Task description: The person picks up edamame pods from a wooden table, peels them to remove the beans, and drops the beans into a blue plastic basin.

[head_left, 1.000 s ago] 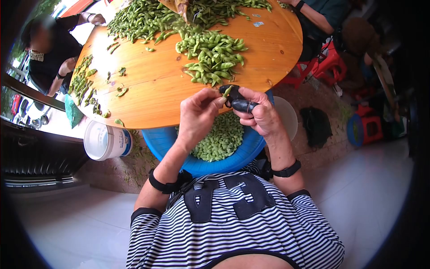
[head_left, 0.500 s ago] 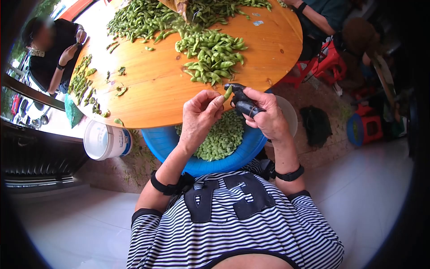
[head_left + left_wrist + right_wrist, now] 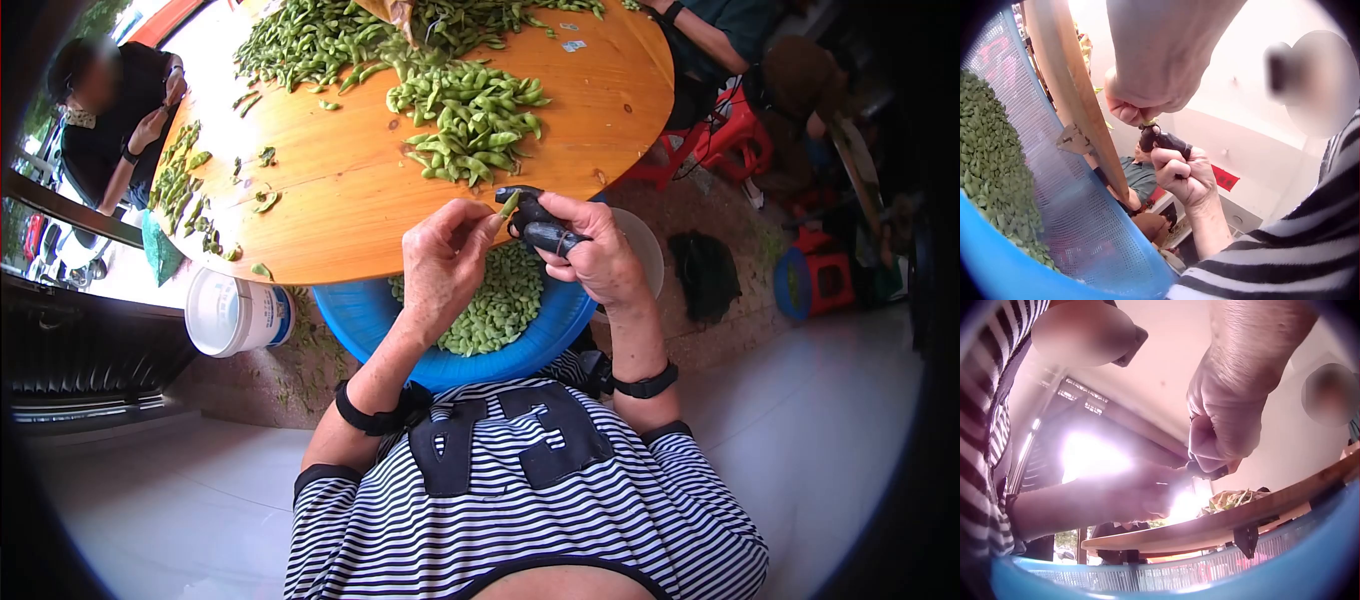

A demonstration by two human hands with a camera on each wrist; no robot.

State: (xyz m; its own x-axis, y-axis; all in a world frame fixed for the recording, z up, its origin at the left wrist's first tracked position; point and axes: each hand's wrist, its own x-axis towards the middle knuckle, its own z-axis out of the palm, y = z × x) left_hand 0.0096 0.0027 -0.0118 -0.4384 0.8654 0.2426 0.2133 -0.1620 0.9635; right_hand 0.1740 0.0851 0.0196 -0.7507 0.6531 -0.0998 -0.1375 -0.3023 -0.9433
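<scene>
Over the blue basin, the left hand pinches a green soybean pod between thumb and finger. The right hand faces it, with black covers on its thumb and a finger, and these covered tips meet the pod's upper end. In the left wrist view the remaining right fingers are curled toward the palm. The basin holds many shelled green beans. Just beyond the hands, a pile of pods lies on the round wooden table.
A larger heap of pods covers the table's far side. A white bucket stands left of the basin, and a pale tub to the right. One person sits at left, another's arm shows far right near red stools.
The right hand has shifted slightly right and down, and the pod stands more clearly between the hands. The seated person at left has brought both hands together.
</scene>
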